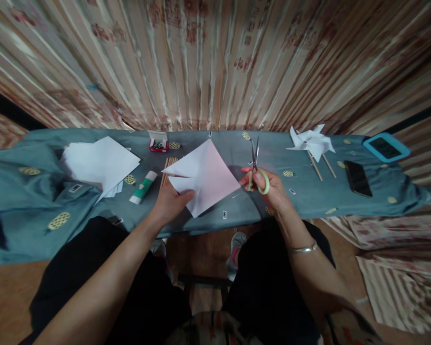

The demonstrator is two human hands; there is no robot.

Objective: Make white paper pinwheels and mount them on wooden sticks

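My left hand (172, 202) pinches a square sheet of paper (215, 175) near its lower left edge, thumb on top. A slit runs inward from the sheet's left corner. The sheet's right half looks pinkish, the left half white. In my right hand (271, 189) is a pair of scissors (255, 167) with light green handles. The blades point away from me and stand slightly apart, clear of the paper. Fingertips of this hand are close to the sheet's right corner; whether they touch it I cannot tell. Wooden sticks (169, 165) lie partly hidden under the sheet.
White paper sheets (104, 160) are piled at left beside a green-and-white glue stick (143, 187). A small red box (158, 142) of metal bits stands behind. Rightward lie white paper pinwheels (312, 141) on sticks, a dark phone (358, 178) and a blue-framed device (387, 146).
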